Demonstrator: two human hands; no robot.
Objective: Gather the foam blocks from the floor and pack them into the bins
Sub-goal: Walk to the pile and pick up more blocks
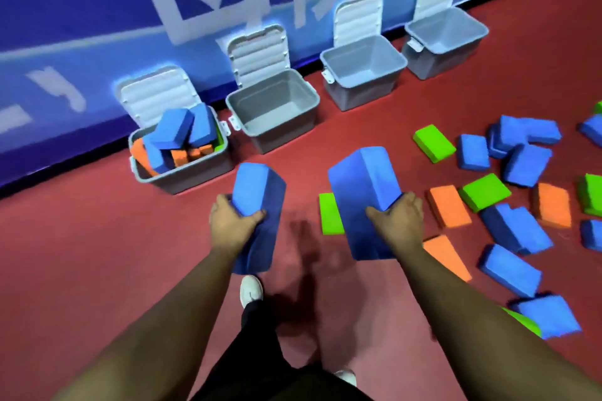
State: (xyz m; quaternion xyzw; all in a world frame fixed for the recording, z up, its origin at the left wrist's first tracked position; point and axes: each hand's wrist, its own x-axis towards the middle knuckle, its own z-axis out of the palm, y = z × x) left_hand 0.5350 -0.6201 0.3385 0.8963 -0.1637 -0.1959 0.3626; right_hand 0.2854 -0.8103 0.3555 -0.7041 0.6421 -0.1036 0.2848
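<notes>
By wall (81,10), leftmost bin (185,180) holds blue/orange blocks (172,130); L hand (233,221) grips blue block (257,185), R hand (399,221) 2nd blue block (355,182).

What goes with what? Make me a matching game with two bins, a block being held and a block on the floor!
1. leftmost grey plastic bin
2. second grey plastic bin from the left
3. broad blue foam block
4. green foam block nearest the bins

A. lies on the red floor
B. gripped by the right hand
C. holds nothing
D. piled with blue and orange blocks

Pairs: 1-D, 2-C, 3-B, 4-A
</notes>
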